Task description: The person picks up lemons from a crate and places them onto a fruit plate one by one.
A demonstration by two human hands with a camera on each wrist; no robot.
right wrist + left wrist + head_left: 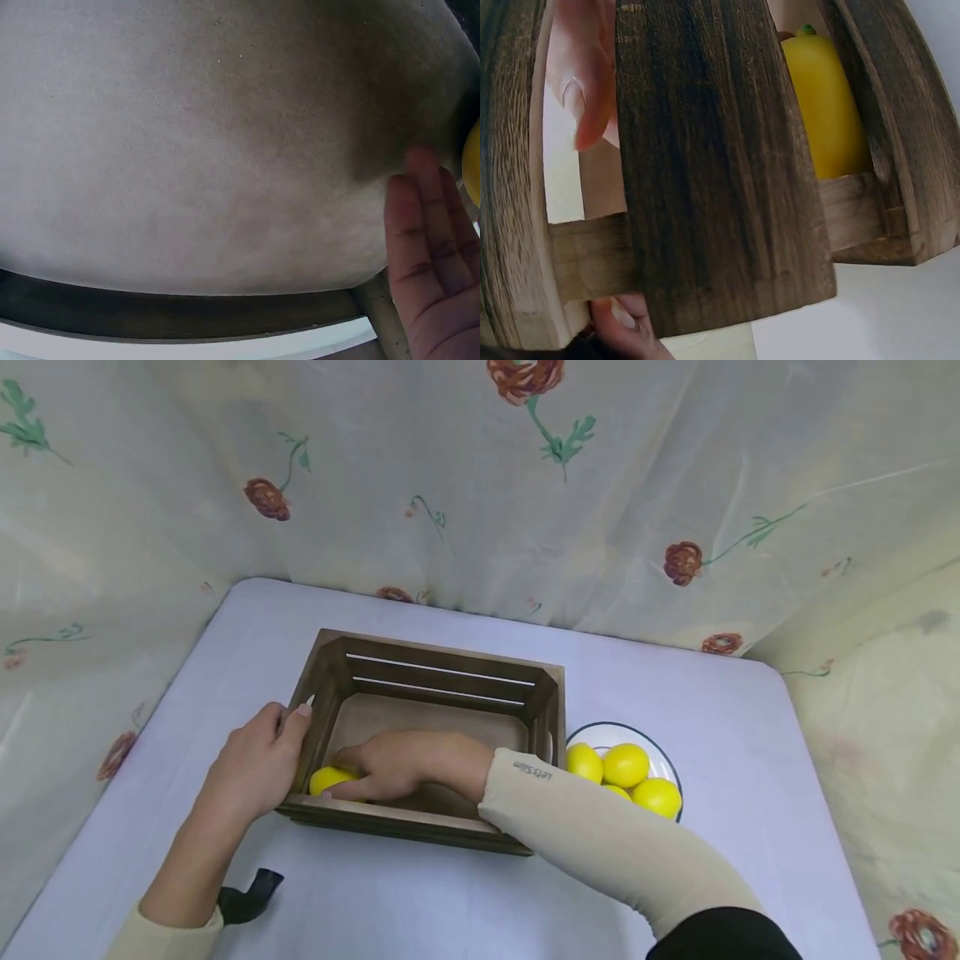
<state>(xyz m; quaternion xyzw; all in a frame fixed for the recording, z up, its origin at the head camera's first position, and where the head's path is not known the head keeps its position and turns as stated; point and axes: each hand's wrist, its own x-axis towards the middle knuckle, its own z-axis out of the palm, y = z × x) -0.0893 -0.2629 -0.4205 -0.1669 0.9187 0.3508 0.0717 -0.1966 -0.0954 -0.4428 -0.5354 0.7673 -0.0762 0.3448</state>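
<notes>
A yellow lemon [330, 777] is seen in the near left corner of the wooden crate [442, 672], on its floor. It is touched by the right hand [390, 764], whose fingers are laid out nearly straight against it. The crate's left wall is gripped by the left hand [255, 764], fingers curled over the slat. Just right of the crate, more lemons [626, 764] are held in a white bowl [667, 756].

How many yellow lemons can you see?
5: one lemon in the wooden crate under the right hand, four in the bowl beside it. More may hide underneath.
</notes>
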